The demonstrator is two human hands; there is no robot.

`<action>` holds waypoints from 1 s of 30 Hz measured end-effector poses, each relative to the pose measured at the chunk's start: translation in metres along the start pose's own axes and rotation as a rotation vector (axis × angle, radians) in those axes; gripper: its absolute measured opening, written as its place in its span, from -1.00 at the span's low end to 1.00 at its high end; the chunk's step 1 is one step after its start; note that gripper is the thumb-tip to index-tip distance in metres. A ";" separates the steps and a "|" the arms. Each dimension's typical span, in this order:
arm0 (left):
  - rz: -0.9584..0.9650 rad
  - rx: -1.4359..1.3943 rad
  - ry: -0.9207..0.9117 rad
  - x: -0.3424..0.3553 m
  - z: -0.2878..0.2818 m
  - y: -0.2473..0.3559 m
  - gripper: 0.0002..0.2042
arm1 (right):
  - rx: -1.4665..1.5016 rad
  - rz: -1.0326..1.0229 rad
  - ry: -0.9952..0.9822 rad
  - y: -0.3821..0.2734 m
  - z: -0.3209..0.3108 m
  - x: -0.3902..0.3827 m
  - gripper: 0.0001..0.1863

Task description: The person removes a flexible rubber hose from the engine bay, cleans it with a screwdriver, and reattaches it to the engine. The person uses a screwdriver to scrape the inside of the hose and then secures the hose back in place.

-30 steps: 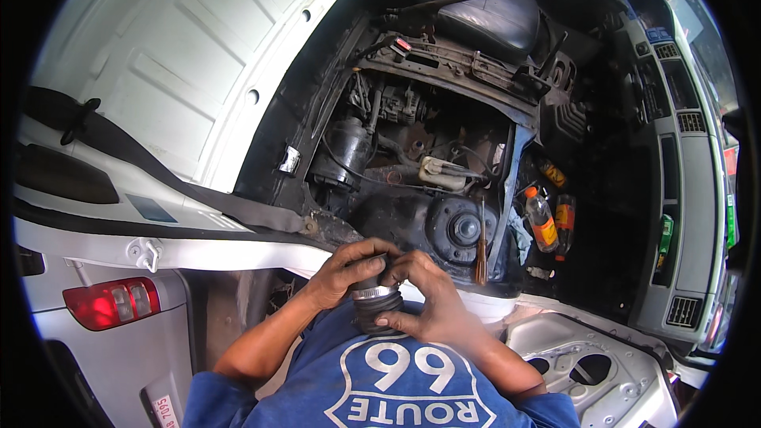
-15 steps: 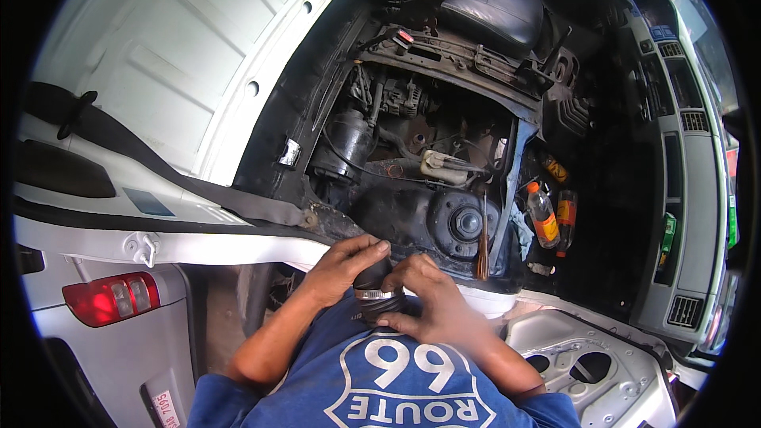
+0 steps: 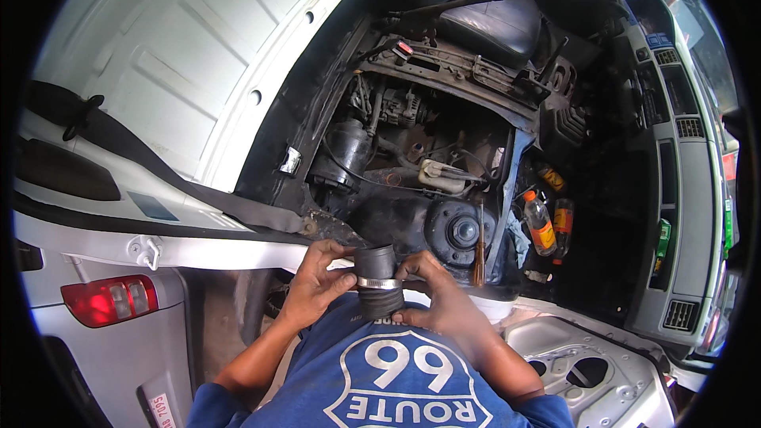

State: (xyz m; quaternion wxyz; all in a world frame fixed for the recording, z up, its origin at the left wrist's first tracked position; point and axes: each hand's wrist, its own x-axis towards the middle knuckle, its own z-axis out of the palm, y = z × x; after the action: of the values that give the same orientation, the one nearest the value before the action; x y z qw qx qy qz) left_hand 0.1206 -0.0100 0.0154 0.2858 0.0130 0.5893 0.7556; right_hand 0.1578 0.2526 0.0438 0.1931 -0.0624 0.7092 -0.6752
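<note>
Pinches the hose (image 3: 374, 260) from the right with the right hand (image 3: 436, 293), before the shirt (image 3: 396, 372), by the near edge of the engine bay (image 3: 476, 99). Curls the left hand (image 3: 319, 283) at its upper left, thumb parted from fingers; cannot tell contact there. Could drop it by loosening the right pinch, or skew the clamp (image 3: 378, 284) by pushing unevenly. Note the screwdriver (image 3: 479, 265) near the bay's near right corner, bottles (image 3: 542, 231) on the floor (image 3: 598, 238) past its right edge.
</note>
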 end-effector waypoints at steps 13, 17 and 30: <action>-0.020 0.140 -0.054 -0.019 0.005 -0.014 -0.73 | -0.356 -0.105 0.027 0.004 -0.001 -0.003 -0.34; -0.047 0.198 -0.058 -0.013 0.007 -0.019 -0.78 | -0.085 0.090 0.080 0.003 0.004 -0.004 -0.40; -0.057 0.099 -0.175 -0.002 0.001 -0.032 -0.24 | 0.129 0.127 0.068 0.034 -0.003 -0.005 -0.39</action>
State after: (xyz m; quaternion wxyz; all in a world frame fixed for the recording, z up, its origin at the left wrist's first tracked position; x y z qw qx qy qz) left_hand 0.1356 -0.0053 -0.0122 0.3565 0.0765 0.5988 0.7131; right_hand 0.1676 0.2599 0.0118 0.2151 0.0180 0.6729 -0.7075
